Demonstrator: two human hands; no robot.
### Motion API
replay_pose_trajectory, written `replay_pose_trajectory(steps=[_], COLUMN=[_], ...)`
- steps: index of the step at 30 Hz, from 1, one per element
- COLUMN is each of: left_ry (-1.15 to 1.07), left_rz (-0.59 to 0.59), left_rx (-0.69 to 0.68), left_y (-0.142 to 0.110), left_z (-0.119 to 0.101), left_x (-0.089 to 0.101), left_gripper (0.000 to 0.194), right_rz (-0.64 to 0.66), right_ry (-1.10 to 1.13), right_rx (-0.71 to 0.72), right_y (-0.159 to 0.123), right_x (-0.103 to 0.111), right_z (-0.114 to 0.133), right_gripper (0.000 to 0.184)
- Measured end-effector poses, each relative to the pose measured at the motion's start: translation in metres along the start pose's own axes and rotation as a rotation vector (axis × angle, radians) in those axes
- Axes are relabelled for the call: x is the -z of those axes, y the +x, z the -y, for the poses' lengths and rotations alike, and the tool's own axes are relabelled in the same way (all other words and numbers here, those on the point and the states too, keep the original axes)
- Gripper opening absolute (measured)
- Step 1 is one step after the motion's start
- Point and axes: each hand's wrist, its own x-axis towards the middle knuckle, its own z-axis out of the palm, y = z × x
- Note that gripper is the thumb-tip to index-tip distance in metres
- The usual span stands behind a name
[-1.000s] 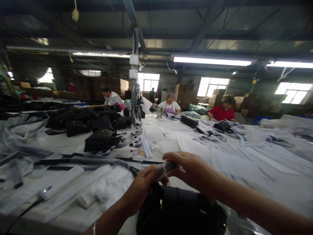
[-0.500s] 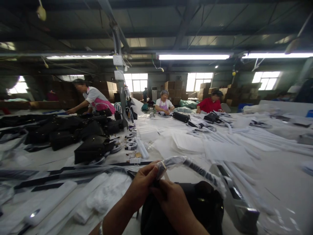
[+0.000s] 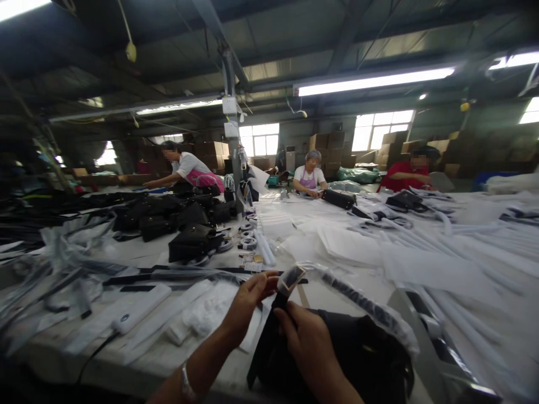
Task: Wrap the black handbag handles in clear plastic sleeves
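In front of me a black handbag (image 3: 362, 353) stands at the table's near edge. A shoulder strap (image 3: 351, 292) wrapped in clear plastic arches over it, with a gold-coloured rectangular buckle (image 3: 293, 279) at its near end. My right hand (image 3: 309, 345) is closed on a flat black strap (image 3: 264, 345) just below that buckle, thumb pressed on top. My left hand (image 3: 250, 297) is open beside the buckle, fingers stretched toward it and slightly curved; whether the fingertips touch the wrapping I cannot tell.
A grey tape dispenser (image 3: 438, 342) stands to the right of the bag. White foam sheets (image 3: 349, 244) spread beyond it. Black bags (image 3: 193, 241) pile up at left, near a metal post (image 3: 231, 134). A white cabled device (image 3: 143, 308) lies front left. Several co-workers sit or stand across the table.
My left hand has let go of the buckle end and moved slightly left. The black strap now shows below my right hand. My view has swung left.
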Motion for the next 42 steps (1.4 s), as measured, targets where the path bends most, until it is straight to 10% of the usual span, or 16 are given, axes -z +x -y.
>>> replay_pose_trajectory(steps=[7,18,30,42], left_ry=[0.198,0.185,0.171,0.0], left_rz=[0.334,0.008,0.282,0.165], left_rx=[0.022,-0.012,0.135,-0.096], left_y=[0.025,-0.017,0.014,-0.023], left_z=[-0.049,0.0,-0.046,-0.011], left_x=[-0.03,-0.017,-0.03,-0.026], left_gripper=[0.048,0.039,0.072,0.052], right_rz=[-0.003,-0.007,-0.13,-0.088], right_ry=[-0.026,0.108,0.005,0.03], right_rx=[0.039,0.145,0.279,0.145], right_y=[0.003,-0.004,-0.005,-0.021], right_x=[0.003,-0.004,-0.026,-0.019], right_z=[-0.009,-0.022,-0.042,-0.039], right_gripper=[0.021,0.042,0.054,0.043])
